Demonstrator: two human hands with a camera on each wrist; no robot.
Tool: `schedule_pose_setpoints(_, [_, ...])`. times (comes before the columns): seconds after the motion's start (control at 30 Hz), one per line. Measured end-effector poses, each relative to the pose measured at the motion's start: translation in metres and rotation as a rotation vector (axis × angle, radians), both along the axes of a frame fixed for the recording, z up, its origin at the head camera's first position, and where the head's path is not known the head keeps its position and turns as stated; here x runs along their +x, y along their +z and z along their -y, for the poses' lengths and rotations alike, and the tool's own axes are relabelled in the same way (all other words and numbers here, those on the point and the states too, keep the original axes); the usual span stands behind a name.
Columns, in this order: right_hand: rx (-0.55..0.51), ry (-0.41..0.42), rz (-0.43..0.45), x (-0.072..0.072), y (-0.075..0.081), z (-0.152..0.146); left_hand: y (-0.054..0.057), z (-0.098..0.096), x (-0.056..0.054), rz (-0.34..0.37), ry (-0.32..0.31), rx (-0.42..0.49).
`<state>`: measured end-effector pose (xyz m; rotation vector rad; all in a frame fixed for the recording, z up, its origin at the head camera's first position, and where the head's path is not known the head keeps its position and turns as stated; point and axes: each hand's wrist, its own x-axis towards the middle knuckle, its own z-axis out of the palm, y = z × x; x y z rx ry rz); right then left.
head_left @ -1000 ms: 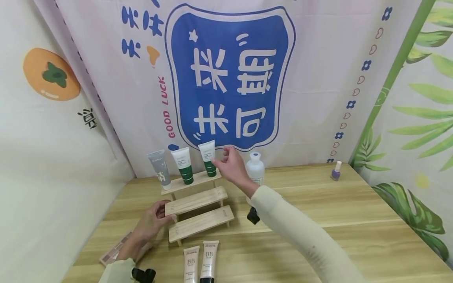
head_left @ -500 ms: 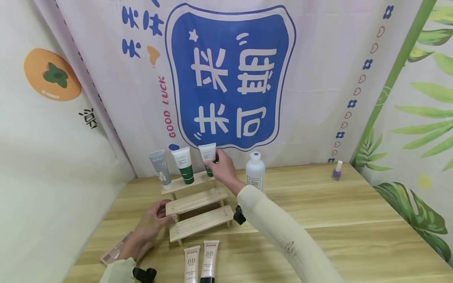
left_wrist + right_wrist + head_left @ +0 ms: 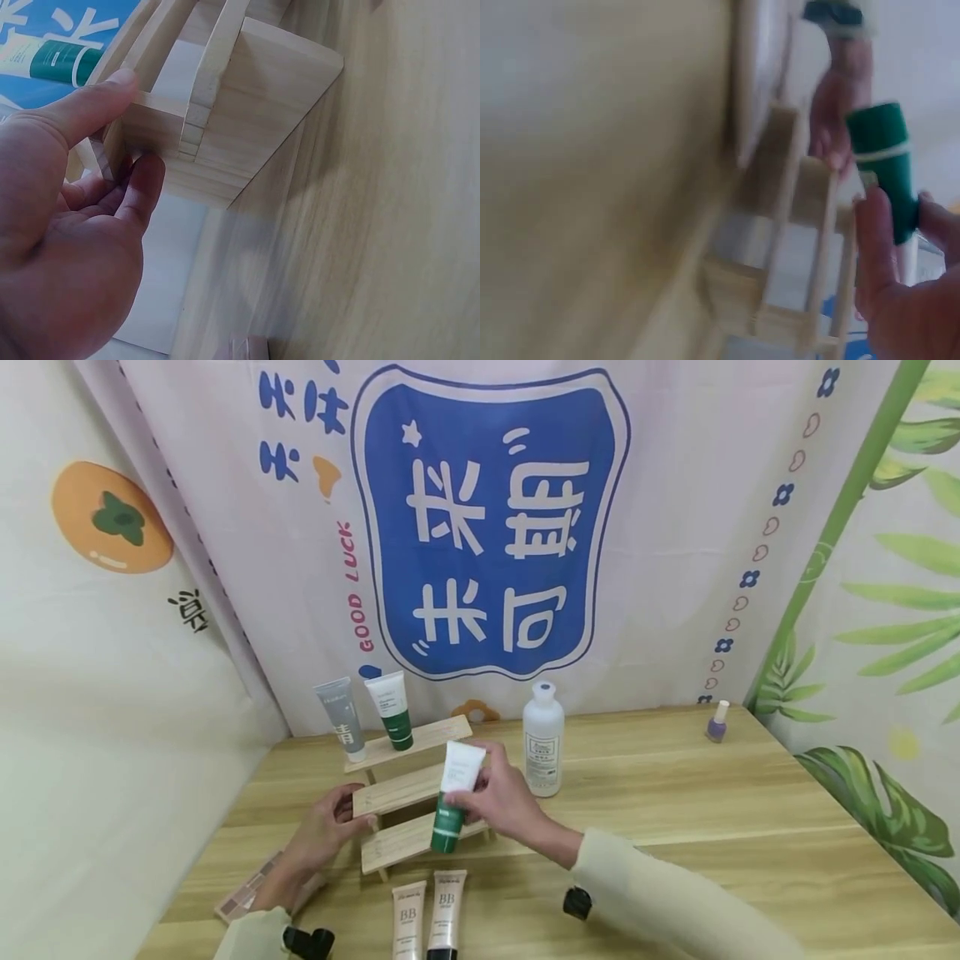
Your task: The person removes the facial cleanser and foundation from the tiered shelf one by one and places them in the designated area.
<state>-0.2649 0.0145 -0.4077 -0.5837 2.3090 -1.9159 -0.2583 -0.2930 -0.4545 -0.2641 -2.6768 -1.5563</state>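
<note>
i have the right hand [image 3: 506, 797], forearm [image 3: 660, 885] slanting in from lower right, pinching a tilted green-and-white tube [image 3: 451, 814] just below centre frame; the left hand [image 3: 321, 828], arm [image 3: 276, 887] rising from bottom left, grips the wooden rack's [image 3: 397, 792] left end.

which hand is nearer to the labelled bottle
Right: the right hand, gripping a green-and-white tube, is just left of the labelled bottle in the head view; the left hand is farther off, holding the left end of the wooden rack.
</note>
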Motion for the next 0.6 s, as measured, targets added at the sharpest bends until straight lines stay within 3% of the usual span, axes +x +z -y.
schedule_pose_setpoints(0.2, [0.115, 0.133, 0.080, 0.037, -0.031, -0.027, -0.001, -0.002, 0.001, 0.016, -0.002, 0.018])
schedule_pose_setpoints(0.33, [0.190, 0.164, 0.173, 0.057, -0.046, -0.038, 0.000, -0.002, 0.001, 0.020, 0.001, 0.020])
schedule_pose_setpoints(0.47, [0.199, 0.180, 0.226, 0.066, -0.053, -0.040, 0.001, -0.002, 0.001, 0.013, -0.003, 0.027])
schedule_pose_setpoints(0.6, [0.214, 0.186, 0.242, 0.066, -0.054, -0.040, 0.001, -0.002, 0.001, 0.005, -0.014, 0.032])
